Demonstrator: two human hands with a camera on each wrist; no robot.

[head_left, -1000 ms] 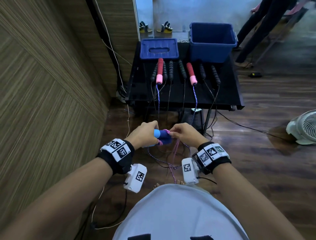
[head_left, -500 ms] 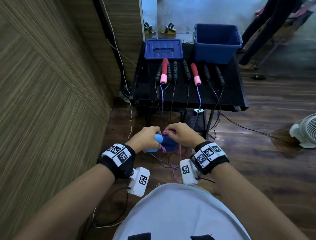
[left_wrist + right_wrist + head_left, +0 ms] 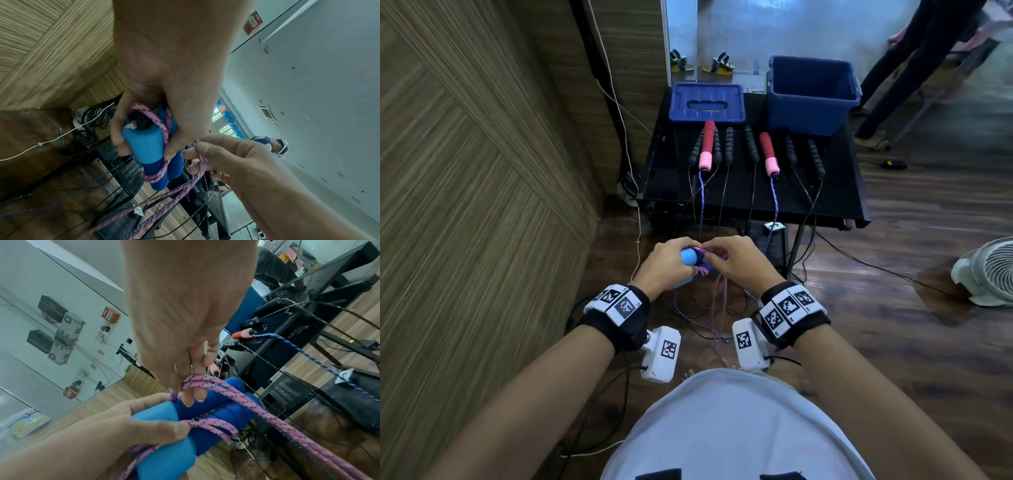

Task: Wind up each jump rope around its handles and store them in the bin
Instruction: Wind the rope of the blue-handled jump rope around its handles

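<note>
Rope (image 3: 158, 175) is barely wound: left hand (image 3: 666, 262) grips handles (image 3: 150, 146), right hand (image 3: 736, 260) pinches rope beside its fingertips; bin (image 3: 808, 113) awaits others.

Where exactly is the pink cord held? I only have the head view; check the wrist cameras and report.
Observer: In the left wrist view, the right hand pinches the pink cord between thumb and forefinger, right beside the blue handles.
Operator: Report the left hand's grip.
Observer: The left hand holds both handles side by side. In the right wrist view, its thumb presses cord strands against them.
Operator: Count the wraps.
Observer: Only a couple of loops circle the handles' dark blue ends. The rest of the cord trails off loose.
</note>
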